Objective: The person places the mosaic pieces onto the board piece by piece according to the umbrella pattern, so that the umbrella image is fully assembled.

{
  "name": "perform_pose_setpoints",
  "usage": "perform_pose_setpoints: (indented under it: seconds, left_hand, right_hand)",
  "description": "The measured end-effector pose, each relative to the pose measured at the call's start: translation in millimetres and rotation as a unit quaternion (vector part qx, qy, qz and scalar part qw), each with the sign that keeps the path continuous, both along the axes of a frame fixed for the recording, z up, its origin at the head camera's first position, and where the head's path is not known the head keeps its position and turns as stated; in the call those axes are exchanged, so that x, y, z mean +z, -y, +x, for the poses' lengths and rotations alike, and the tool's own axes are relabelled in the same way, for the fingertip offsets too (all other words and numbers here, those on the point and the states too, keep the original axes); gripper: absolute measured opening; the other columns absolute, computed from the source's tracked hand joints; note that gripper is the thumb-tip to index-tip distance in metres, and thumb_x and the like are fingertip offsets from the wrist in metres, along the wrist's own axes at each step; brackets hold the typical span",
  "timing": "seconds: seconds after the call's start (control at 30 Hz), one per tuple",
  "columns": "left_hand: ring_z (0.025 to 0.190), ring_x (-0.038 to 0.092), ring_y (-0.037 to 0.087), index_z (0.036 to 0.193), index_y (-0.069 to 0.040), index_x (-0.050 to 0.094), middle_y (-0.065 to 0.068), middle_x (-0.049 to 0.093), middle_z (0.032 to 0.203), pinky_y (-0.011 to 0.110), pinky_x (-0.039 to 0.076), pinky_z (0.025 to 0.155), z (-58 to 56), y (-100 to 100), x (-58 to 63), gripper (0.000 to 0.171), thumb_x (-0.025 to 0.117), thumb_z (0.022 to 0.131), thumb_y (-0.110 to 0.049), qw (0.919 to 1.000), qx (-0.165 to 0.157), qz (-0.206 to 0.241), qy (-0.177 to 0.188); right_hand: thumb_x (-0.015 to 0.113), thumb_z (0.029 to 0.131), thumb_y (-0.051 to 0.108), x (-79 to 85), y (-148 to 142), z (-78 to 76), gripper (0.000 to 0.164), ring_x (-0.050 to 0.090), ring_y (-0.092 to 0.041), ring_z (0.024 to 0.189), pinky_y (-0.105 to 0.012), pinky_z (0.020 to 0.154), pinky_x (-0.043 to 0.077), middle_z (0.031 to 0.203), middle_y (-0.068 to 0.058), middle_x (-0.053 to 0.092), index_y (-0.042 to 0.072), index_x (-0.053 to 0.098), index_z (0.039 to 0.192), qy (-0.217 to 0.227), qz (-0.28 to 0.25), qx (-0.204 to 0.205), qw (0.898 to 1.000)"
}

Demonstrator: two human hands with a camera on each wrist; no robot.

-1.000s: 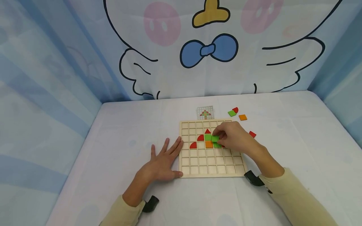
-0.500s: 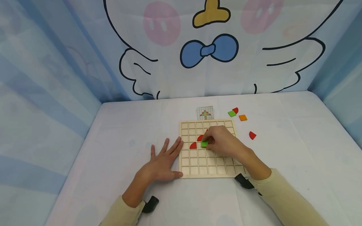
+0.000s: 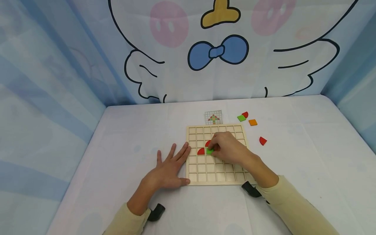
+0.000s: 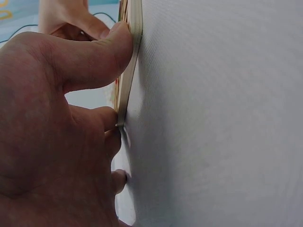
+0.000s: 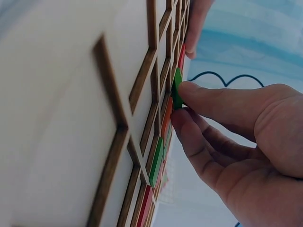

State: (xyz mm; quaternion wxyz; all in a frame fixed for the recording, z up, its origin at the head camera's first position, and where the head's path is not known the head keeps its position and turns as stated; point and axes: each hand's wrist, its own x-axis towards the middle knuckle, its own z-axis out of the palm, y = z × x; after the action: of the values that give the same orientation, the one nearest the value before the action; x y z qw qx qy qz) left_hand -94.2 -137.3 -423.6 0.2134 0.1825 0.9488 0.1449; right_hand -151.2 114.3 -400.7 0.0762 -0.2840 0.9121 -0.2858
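Observation:
My right hand (image 3: pixel 227 147) pinches a green square tile (image 3: pixel 209 151) between thumb and fingers, over a cell of the wooden grid board (image 3: pixel 201 178). In the right wrist view this green tile (image 5: pixel 177 87) leans at the cell's edge. Left of it sits a red quarter-circle tile (image 3: pixel 201 151), with another red tile (image 3: pixel 208 143) just above, partly covered by my fingers. The right wrist view also shows an orange tile (image 5: pixel 166 116), a second green tile (image 5: pixel 155 163) and a red tile (image 5: pixel 145 205) set in cells. My left hand (image 3: pixel 168 171), fingers spread, touches the board's left edge.
A small pattern card (image 3: pixel 213 117) lies behind the board. To the right on the white tablecloth (image 3: pixel 293 147) are a loose green tile (image 3: pixel 241 118), a red piece (image 3: pixel 245 114) touching it, an orange tile (image 3: pixel 253 122) and a red quarter-circle (image 3: pixel 262 141).
My right hand has moved left and slightly down across the board with the green tile, which now sits lower, at a cell beside the red quarter-circle. The left hand has stayed put.

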Motion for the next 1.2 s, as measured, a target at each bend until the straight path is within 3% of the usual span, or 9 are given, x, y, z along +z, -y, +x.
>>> perform_pose_setpoints:
  seconds: [0.4,0.9,1.2]
  left_hand:
    - [0.164,-0.005,0.031,0.169,-0.025,0.014,-0.012,0.0,0.177,0.078,-0.003,0.119,-1.6,-0.6,-1.0,0.102,0.074,0.09,-0.047,1.0,0.002,0.0,-0.004]
    - [0.164,-0.005,0.031,0.169,-0.026,0.013,-0.012,0.001,0.177,0.078,-0.003,0.119,-1.7,-1.6,-0.1,0.103,0.075,0.089,-0.047,1.0,0.006,0.001,-0.004]
    - [0.164,-0.005,0.031,0.169,-0.026,0.013,-0.012,0.001,0.177,0.078,-0.004,0.119,-1.6,-1.6,0.5,0.103,0.075,0.089,-0.046,1.0,0.008,0.0,-0.001]
  right_hand:
    - [0.078,0.086,-0.006,-0.9,-2.0,-1.9,0.015,0.066,-0.015,0.085,-0.028,0.077,0.057,0.094,-0.004,0.072,0.003,0.083,0.096,-0.019,0.007,0.026,0.999]
    - [0.075,0.09,-0.002,5.9,-14.7,-8.2,0.02,0.068,-0.021,0.097,-0.037,0.086,0.058,0.104,-0.003,0.074,0.006,0.082,0.106,-0.004,0.018,-0.021,1.0]
    - [0.067,0.094,-0.002,11.3,-38.7,-21.0,0.022,0.068,-0.025,0.093,-0.036,0.078,0.056,0.109,-0.01,0.075,0.003,0.08,0.112,-0.015,0.007,-0.065,0.998]
